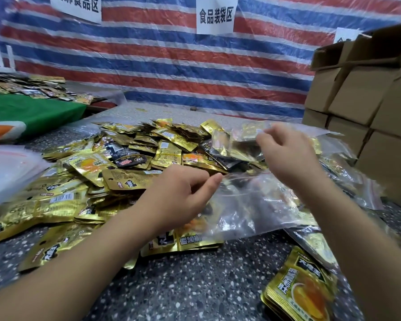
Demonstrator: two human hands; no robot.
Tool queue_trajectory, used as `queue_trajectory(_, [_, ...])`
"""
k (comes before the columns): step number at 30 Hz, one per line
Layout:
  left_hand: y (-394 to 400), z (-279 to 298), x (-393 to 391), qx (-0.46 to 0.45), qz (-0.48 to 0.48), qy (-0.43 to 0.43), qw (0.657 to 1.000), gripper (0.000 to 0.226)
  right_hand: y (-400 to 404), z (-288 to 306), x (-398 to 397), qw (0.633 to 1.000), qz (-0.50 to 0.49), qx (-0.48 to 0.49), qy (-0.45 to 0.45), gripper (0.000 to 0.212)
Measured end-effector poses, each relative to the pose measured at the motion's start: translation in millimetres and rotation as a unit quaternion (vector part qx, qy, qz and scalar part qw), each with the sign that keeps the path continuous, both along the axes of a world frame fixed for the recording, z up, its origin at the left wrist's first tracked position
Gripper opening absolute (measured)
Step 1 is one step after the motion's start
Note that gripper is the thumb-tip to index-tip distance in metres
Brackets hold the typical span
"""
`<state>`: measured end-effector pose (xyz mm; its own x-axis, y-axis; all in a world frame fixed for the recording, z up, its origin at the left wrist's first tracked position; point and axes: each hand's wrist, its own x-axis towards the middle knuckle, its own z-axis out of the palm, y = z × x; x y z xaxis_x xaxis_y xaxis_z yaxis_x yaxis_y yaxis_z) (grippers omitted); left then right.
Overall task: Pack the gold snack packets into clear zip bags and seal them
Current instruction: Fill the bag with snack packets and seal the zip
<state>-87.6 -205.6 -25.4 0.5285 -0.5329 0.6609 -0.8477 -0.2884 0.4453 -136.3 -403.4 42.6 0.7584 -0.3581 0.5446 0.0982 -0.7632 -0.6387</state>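
Nearest the camera, a short stack of gold packets (pixel 301 295) lies on the speckled table (pixel 195 286), by the right forearm and apart from the main pile.

Beyond it, a clear zip bag (pixel 252 205) lies flat between the 2 hands, with dark and gold packets showing through it. Its long axis runs from near left to far right.

The left hand (pixel 183 195) rests at the bag's near-left edge. Thumb and forefinger are closed together in a pinch at that edge; whether the film is actually caught between them cannot be told.

The right hand (pixel 285 149) is farther off, at the far-right end. Its fingers are curled and pinch a clear bag edge (pixel 259 133) lifted off the pile.

The loose pile (pixel 125 163) spreads left of and behind the left hand, touching the bag. The left hand is the nearer to it.

Judgement: the bag is being held open or aligned; the seal is not yet closed.

Cartons (pixel 368 107) stand far right.
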Motion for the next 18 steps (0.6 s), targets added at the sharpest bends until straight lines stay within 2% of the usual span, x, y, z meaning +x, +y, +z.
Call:
queue_trajectory(3, [-1,-2,0,0.023,0.006,-0.004,1.0,0.048,11,20,32,0.977,0.056,-0.182,0.098,0.015])
queue_trajectory(7, [-1,-1,-1,0.047,0.021,-0.023,0.998,0.046,29,18,82,0.908,0.126,-0.337,0.214,0.02])
queue_trajectory(11, [-1,-2,0,0.063,0.023,-0.018,0.998,0.045,44,-3,123,0.844,0.131,-0.429,0.295,0.037])
queue_trajectory(13, [0,-4,1,0.066,0.023,-0.02,0.997,0.046,48,-11,137,0.824,0.116,-0.451,0.322,0.042])
queue_trajectory(18, [-1,-5,2,0.074,0.049,-0.027,0.996,0.047,52,-21,156,0.803,0.081,-0.472,0.356,0.022])
